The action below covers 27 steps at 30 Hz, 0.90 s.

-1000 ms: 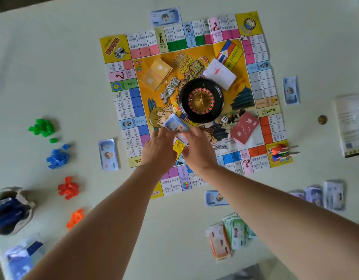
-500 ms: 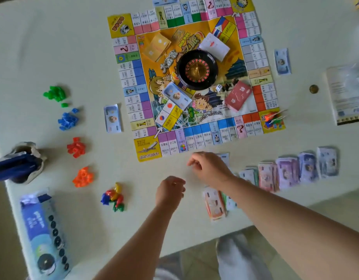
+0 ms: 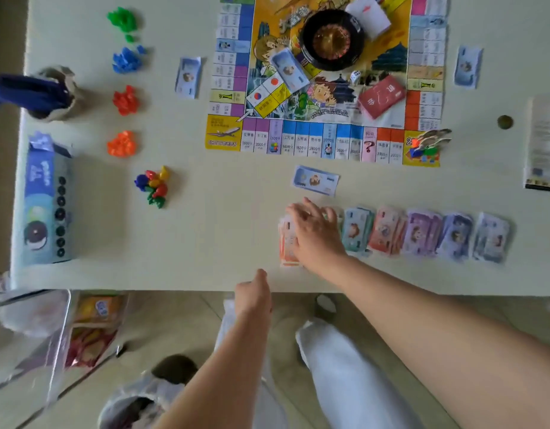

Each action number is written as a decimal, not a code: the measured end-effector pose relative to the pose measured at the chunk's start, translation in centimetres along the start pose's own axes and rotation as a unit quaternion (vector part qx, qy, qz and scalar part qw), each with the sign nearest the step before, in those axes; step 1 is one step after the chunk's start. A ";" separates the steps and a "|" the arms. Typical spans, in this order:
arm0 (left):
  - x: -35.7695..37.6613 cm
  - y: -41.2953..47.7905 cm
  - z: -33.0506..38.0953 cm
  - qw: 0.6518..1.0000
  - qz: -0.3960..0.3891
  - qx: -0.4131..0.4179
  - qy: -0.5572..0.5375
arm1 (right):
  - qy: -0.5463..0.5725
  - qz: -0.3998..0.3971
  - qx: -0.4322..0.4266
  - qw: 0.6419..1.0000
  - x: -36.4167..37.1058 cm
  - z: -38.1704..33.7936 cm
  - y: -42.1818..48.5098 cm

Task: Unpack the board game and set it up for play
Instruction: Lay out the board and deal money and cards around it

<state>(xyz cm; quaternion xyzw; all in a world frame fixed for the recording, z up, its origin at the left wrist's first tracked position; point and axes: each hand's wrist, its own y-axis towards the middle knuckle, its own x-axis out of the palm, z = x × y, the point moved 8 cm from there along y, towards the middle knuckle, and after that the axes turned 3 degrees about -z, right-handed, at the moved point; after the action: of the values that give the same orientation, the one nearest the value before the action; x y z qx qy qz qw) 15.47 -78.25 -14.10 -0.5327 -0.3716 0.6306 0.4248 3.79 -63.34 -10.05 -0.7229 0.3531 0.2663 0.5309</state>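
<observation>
Right hand [image 3: 314, 233] spread flat, grip released, on the orange money stack [image 3: 286, 243], maybe just touching; left hand [image 3: 252, 294] loosely clenched, empty, at the table [image 3: 174, 258] edge

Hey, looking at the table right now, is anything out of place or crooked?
One blue banknote lies slanted across the middle of the game board, beside the roulette wheel, not with the row of money piles near the table edge. The right hand rests on the leftmost pile.
</observation>
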 end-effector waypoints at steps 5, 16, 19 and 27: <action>3.2 -0.7 -5.9 0.970 -0.088 -0.119 -0.195 | 0.002 0.018 0.019 1.000 1.3 -0.4 -2.0; 5.5 -0.8 -7.4 0.956 -0.146 -0.049 -0.249 | 0.072 0.028 -0.002 0.997 5.7 -0.6 -6.5; 2.4 -0.7 -6.5 0.988 -0.090 0.094 -0.078 | 0.100 0.005 -0.024 0.995 6.2 -0.7 -6.6; -3.2 -3.4 4.1 0.874 0.089 0.453 0.149 | 0.217 0.086 -0.040 0.972 2.7 -1.3 -3.9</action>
<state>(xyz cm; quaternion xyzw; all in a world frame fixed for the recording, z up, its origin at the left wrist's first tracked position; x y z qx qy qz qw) 12.09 -80.10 -9.19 -0.4001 0.0716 0.6785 0.6119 8.58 -64.45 -9.46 -0.7510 0.5098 0.1617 0.3871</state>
